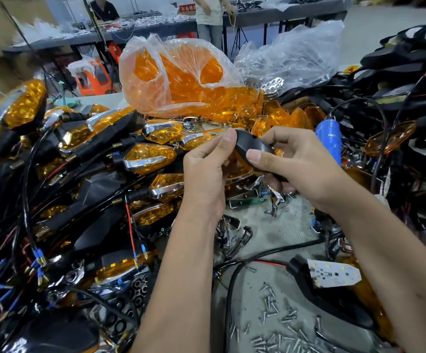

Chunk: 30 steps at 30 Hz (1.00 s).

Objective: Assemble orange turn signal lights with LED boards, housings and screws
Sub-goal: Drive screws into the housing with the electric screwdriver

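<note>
Both hands hold one turn signal (249, 147) above the table's middle: a black housing with an orange lens showing at its lower edge. My left hand (206, 171) pinches its left end between thumb and fingers. My right hand (293, 161) grips the right part, thumb pressed on the black back. A white LED board (334, 273) lies at the lower right on another black housing (316, 296). Loose silver screws (280, 324) are scattered on the mat near the bottom edge.
A heap of finished orange signals with black wires (74, 174) fills the left. A clear bag of orange lenses (181, 80) stands behind, a bag of chrome parts (290, 59) beside it. A blue electric screwdriver (330, 141) and black housings (410, 85) sit at the right. Two people stand at a far table.
</note>
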### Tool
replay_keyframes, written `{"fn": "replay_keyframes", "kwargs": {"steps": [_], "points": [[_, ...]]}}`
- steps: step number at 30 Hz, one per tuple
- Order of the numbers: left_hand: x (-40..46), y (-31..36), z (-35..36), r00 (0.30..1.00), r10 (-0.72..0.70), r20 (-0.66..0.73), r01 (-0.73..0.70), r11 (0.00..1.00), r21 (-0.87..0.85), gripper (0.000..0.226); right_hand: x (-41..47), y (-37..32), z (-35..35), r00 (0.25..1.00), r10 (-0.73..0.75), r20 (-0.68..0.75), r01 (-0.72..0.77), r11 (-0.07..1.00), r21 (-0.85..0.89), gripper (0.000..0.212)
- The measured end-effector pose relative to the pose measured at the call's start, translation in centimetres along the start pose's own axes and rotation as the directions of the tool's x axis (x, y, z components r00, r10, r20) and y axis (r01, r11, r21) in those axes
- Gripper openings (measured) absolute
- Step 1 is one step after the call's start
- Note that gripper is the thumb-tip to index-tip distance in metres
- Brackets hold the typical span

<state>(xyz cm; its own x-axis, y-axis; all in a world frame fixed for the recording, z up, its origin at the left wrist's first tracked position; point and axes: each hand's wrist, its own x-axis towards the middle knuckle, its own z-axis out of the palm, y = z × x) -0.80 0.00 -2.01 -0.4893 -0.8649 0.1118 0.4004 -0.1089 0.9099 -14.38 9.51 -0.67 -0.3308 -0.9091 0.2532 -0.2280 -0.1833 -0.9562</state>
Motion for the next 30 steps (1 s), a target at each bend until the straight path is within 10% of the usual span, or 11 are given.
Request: {"fn": "replay_keyframes", "kwargs": {"steps": [12,30], "points": [[-0.3,-1.0,-0.1,0.999,-0.031,0.040,0.028,0.997,0.074,0.012,0.0,0.9,-1.2,0.975,-0.194,-0.111,0.123,0.879,-0.461,0.049],[-0.2,-0.9,-1.0,0.985,0.144,0.091,-0.149,0.988,0.047,0.018,0.2,0.7,-1.1,0.954,-0.298,-0.027,0.277,0.915,-0.293,0.027]]}}
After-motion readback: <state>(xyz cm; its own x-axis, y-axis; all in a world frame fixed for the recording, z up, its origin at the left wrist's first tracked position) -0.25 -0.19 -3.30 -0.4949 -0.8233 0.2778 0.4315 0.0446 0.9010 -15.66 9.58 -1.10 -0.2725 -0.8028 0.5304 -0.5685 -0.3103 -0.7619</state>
